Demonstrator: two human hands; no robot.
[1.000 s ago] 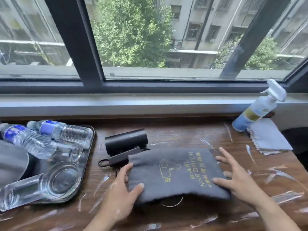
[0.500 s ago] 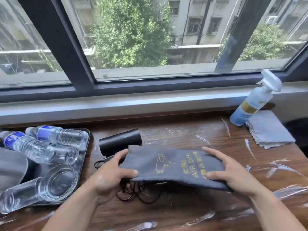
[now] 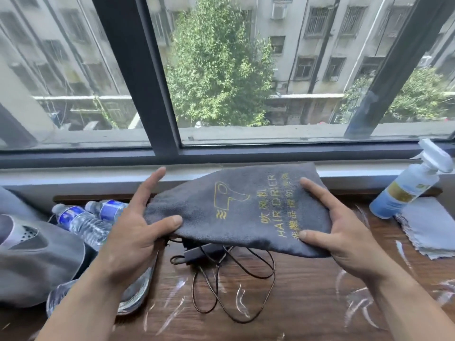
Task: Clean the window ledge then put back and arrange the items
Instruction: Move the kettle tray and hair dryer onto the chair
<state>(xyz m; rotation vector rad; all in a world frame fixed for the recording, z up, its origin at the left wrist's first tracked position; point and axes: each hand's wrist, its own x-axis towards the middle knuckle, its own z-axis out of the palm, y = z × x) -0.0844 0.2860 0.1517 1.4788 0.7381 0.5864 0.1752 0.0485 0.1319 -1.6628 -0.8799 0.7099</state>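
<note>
Window ledge [image 3: 246, 171], long pale sill under the dark frame, looks bare along the middle; wooden table [image 3: 307, 299] below it, dark grain with glossy smears. Hair drier pouch [image 3: 246, 212]: soft grey felt-like bag, yellow print, held in the air between table and sill, sagging in the middle. Left hand [image 3: 133, 239] pinches its left end, thumb on top, fingers under, index finger straight and free. Right hand [image 3: 344, 237] clamps the right end, thumb and fingers closed on the cloth. Likely step: carry the pouch to the sill. Best kept level and taut, set flat with print up, cord clear. Black cord [image 3: 234, 291], thin and looped, lies on the table under the pouch. Spray bottle [image 3: 406, 185], white trigger, blue plastic, leans at right, touching the folded grey cloth [image 3: 428, 230]. Clear ribbed water bottles [image 3: 83, 220] lie at left.
</note>
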